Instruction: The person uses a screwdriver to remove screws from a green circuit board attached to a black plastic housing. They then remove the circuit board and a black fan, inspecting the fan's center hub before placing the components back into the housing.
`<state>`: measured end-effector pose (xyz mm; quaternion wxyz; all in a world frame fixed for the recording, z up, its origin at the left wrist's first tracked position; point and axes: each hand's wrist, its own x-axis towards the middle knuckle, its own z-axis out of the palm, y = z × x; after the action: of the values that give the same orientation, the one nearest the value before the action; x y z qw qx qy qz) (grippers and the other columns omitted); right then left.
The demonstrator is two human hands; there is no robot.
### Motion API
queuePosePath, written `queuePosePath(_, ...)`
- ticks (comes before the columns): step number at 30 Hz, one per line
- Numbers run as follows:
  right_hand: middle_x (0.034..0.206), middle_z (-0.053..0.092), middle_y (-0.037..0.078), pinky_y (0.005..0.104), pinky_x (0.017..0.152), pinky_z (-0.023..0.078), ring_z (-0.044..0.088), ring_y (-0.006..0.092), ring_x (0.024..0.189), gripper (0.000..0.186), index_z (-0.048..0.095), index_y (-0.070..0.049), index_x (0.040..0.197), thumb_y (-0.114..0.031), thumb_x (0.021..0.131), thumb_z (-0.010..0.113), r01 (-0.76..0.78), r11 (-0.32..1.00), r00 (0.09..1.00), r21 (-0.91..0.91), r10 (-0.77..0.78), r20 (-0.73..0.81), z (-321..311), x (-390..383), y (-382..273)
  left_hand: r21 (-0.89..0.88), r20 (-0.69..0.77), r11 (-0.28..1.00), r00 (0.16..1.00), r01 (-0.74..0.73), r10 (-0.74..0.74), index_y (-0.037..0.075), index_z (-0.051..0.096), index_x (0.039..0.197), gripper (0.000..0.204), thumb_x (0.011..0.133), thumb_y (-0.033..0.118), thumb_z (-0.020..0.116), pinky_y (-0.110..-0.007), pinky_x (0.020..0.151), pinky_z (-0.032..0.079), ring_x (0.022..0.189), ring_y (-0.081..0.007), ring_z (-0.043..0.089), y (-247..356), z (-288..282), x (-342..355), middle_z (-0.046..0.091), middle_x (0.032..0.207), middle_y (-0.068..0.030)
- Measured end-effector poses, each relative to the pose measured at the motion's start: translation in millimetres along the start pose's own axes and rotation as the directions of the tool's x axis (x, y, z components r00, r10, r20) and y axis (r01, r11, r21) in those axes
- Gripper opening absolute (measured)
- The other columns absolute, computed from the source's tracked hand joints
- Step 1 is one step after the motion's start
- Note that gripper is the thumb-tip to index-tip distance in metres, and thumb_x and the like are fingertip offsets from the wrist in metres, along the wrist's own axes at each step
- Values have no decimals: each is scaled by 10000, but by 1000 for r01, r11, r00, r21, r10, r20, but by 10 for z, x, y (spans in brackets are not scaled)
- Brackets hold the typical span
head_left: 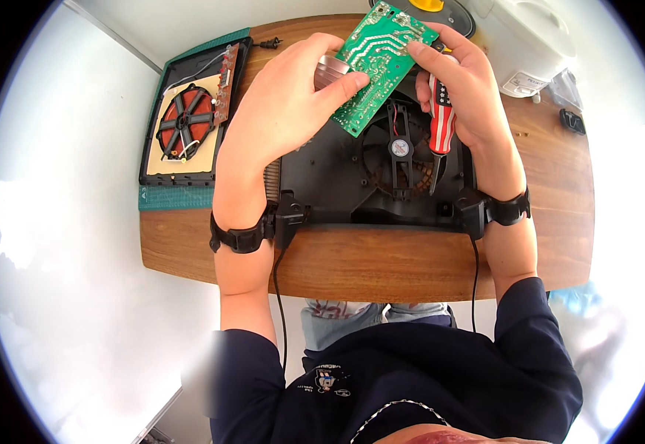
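A green circuit board [386,63], solder side up, is raised and tilted between my two hands. My left hand [281,100] grips its left edge, thumb on top. A silvery metal part [330,72] shows between that thumb and fingers, at the board's edge. My right hand [470,89] pinches the board's right edge with thumb and fingers. Tucked in the same hand is a screwdriver [441,118] with a stars-and-stripes handle, its thin dark shaft pointing down. Below lies an open black appliance housing [322,181] with a round fan [400,148] in it.
On a green cutting mat [174,198] at the left lies a black-framed panel [148,159] with a round coil [187,122]. A white jug [529,44] stands at the back right. A small black object [572,120] lies near the right edge of the wooden table [381,259].
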<state>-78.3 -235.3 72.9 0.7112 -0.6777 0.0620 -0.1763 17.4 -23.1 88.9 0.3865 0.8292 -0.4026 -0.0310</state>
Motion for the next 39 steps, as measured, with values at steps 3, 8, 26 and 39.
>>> queuePosePath(3,815,671,26,232,496,459,576,61,570,397,597,12,1335,-186,1001,676,23,999,1000,36,-23,8,83,-48,-37,-61,11,997,999,47,-47,17,636,1254,542,879,368,808,-366,805,565,879,-254,731,-16,-22,-17,743,983,-145)
queuePosePath(8,873,695,59,227,499,457,574,60,572,433,584,-3,1369,-209,999,678,-94,995,992,-34,96,80,24,-74,-83,-112,17,991,998,69,-68,28,678,1167,467,851,335,831,-340,770,561,810,-203,719,-39,-108,-9,752,918,-109)
queuePosePath(26,1215,552,73,354,633,554,632,203,896,358,670,-126,1164,-78,811,705,924,-96,379,-369,333,863,-37,-240,0,-685,-626,686,679,-244,-384,-39,671,1086,278,980,218,658,-307,668,521,730,-160,637,-463,-1068,-177,673,880,-56)
queuePosePath(39,1079,632,118,444,682,566,688,298,899,352,651,-109,1162,-150,819,719,726,27,686,-687,52,726,488,384,-421,-876,-460,388,734,-286,-499,-43,647,1124,270,987,191,641,-327,638,547,714,-190,666,-683,-1290,-191,689,874,-100)
